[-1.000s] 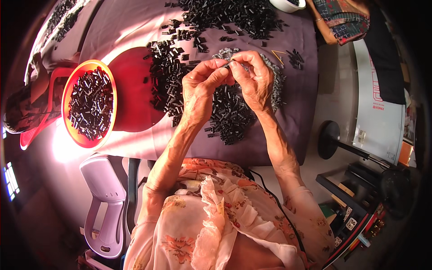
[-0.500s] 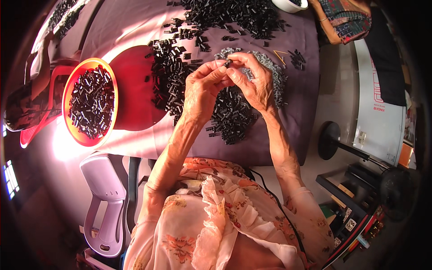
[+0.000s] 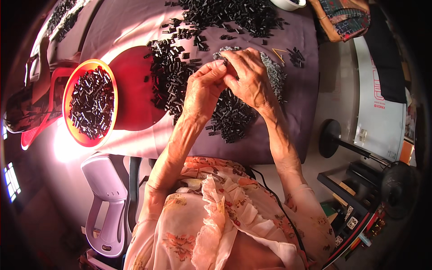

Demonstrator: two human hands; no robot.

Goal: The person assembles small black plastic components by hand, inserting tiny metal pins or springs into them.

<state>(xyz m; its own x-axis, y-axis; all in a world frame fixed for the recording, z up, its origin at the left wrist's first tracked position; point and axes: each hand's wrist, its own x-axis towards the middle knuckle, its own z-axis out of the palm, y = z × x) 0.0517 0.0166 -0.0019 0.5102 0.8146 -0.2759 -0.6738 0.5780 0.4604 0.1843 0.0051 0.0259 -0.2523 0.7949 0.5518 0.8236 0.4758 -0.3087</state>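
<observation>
While both hands meet over the left edge of the grey pile (image 3: 275, 76), we see a small black part (image 3: 225, 62) at their fingertips. The left hand (image 3: 204, 87) has its thumb and forefinger closed on that part. The right hand (image 3: 249, 76) bends over it from the other side, fingertips close against it, but we cannot tell whether they pinch it, since the hand hides much of the contact.

Just below the grey pile we find a black heap (image 3: 231, 121), partly under the wrists; left of the pile lies a second heap (image 3: 168, 76), and above it a larger one (image 3: 234, 15). Right of the pile we see thin yellow sticks (image 3: 280, 55), then a few loose black pieces (image 3: 296, 57). All of these rest on a purple cloth (image 3: 288, 130). Well to the left of the pile stands an orange-rimmed tub (image 3: 90, 143) full of black pieces. Above and right of the pile, we notice a white bowl (image 3: 288, 9) and another person's arm (image 3: 325, 22).
</observation>
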